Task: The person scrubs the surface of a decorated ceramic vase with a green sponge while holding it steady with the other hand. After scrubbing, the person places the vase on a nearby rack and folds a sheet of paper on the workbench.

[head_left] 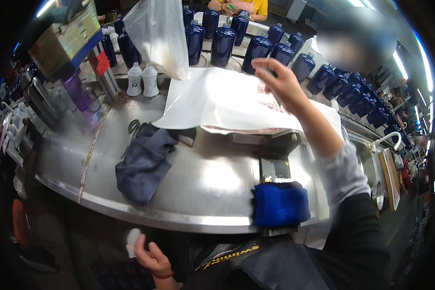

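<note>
My right hand [281, 83] is raised over a stack of white printed sheets [217, 104], fingers curled, close to a row of dark blue bottles [256, 47]. It is blurred, and I cannot tell whether it holds anything. My left hand [149, 255] is low, below the front edge of the metal table [203, 191], pinching a small white wad [132, 241].
A dark blue cloth [142, 164] lies on the table beside scissors [133, 126]. A bright blue pad [280, 205] sits at the front edge. Two small white bottles [142, 79], a clear plastic bag [159, 34] and a machine [65, 41] stand at the back left. Another person [241, 6] is at work behind the bottles.
</note>
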Demonstrator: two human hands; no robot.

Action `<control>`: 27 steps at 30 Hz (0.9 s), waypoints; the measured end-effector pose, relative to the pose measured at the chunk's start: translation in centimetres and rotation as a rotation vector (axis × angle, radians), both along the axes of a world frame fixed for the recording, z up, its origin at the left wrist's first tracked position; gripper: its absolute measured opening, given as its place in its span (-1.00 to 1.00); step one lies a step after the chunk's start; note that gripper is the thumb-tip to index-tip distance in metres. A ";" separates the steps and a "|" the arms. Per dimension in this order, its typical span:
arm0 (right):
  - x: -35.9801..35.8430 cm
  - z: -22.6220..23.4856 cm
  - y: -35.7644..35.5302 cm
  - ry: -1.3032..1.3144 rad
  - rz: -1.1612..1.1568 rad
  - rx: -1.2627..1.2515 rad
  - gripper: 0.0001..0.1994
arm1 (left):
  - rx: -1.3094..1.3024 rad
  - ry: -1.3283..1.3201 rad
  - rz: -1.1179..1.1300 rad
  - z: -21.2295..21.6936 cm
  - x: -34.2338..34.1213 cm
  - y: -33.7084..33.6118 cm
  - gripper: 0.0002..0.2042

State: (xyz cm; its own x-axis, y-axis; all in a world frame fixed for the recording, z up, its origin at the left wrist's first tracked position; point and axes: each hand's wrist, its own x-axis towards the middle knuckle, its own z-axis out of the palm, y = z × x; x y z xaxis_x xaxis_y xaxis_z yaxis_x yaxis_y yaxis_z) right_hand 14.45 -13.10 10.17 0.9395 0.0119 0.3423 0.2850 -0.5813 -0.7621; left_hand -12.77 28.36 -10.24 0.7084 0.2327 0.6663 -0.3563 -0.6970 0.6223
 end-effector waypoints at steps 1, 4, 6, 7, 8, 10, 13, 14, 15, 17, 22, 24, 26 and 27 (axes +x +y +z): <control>4.0 0.1 -0.9 0.027 -0.038 0.142 -0.65 | 0.049 -0.027 -0.111 2.0 1.7 -1.5 -0.70; 14.9 0.6 -2.7 -0.071 -0.234 -0.128 -0.57 | 0.072 0.051 -0.492 6.2 7.0 -5.8 -0.80; 21.8 0.7 -3.8 -0.109 -0.317 -0.356 -0.47 | 0.040 0.070 -0.614 7.9 10.0 -8.5 -0.84; 24.9 0.5 -4.2 -0.108 -0.399 -0.453 -0.42 | 0.026 0.060 -0.659 8.3 11.1 -9.6 -0.84; 27.6 0.2 -4.8 -0.111 -0.398 -0.517 -0.38 | 0.021 0.063 -0.672 8.6 12.1 -10.5 -0.85; 31.2 -1.2 -6.1 -0.084 -0.403 -0.486 -0.34 | 0.021 0.082 -0.694 8.8 13.5 -11.6 -0.85; 33.3 -3.7 -7.9 -0.141 -0.412 -0.351 -0.45 | 0.036 0.125 -0.696 8.4 14.2 -12.0 -0.86; 33.1 -4.4 -8.5 -0.229 -0.451 -0.347 -0.50 | 0.047 0.136 -0.695 8.3 14.2 -11.9 -0.86; 32.7 -5.0 -9.0 -0.310 -0.491 -0.382 -0.50 | 0.051 0.137 -0.691 8.2 14.2 -12.0 -0.86; 30.7 -5.2 -9.8 -0.424 -0.537 -0.491 -0.55 | 0.044 0.141 -0.710 8.0 14.3 -12.1 -0.86; 19.4 0.9 -10.6 -0.617 -0.289 -0.475 -0.67 | 0.000 0.090 -0.808 8.4 14.6 -12.7 -0.85; 12.2 5.3 -10.7 -0.513 -0.220 -0.416 -0.74 | -0.011 0.080 -0.845 9.2 14.9 -13.0 -0.80; 4.8 9.7 -10.9 -0.523 -0.184 -0.417 -0.74 | -0.053 0.101 -0.869 10.5 15.6 -13.9 -0.71; 1.5 11.4 -10.9 -0.538 -0.161 -0.402 -0.74 | -0.088 0.084 -0.905 11.4 16.0 -14.6 -0.64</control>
State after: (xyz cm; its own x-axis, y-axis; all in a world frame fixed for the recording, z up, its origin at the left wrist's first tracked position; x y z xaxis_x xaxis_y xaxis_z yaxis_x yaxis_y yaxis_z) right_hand 15.97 -24.04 21.54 0.6408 0.1105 0.7597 0.4498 -0.8560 -0.2548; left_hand 3.25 13.75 1.18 0.6905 -0.3878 0.6106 -0.6950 -0.1217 0.7086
